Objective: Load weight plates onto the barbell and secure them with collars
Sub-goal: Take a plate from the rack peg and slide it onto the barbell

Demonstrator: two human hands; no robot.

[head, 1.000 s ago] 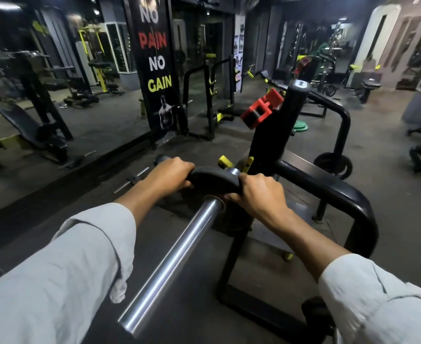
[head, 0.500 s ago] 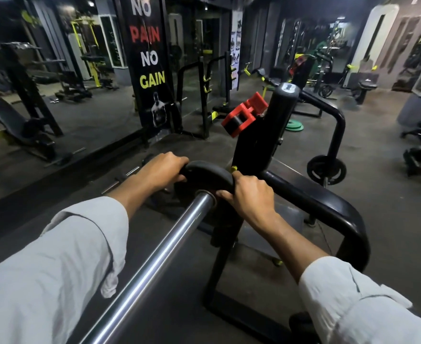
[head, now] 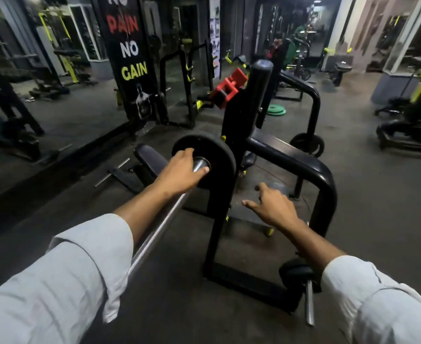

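Now the black weight plate (head: 211, 155) sits on the steel barbell sleeve (head: 159, 224), pushed well up it toward the black rack upright (head: 244, 115). The sleeve's long axis runs from the lower left, near the person, up and away to the plate, so any further plate or collar has to slide along that line from the near, free end. The left hand (head: 182, 173) rests on the sleeve right at the plate's hub, fingers curled loosely over the bar with the fingertips against the plate face; whether it truly grips the bar or only presses cannot be told for certain. The right hand (head: 271, 207) hangs free in the air to the right of the sleeve, fingers spread and holding nothing, apart from both plate and bar.

Judging by this, the left hand is nearer the plate, and the right is free to fetch what comes next. Red collars (head: 226, 91) perch on the rack beyond the plate, up and slightly right. Another small plate on a peg (head: 297, 274) lies low beside the right sleeve cuff, and green plates (head: 276, 110) lie on the floor further off.
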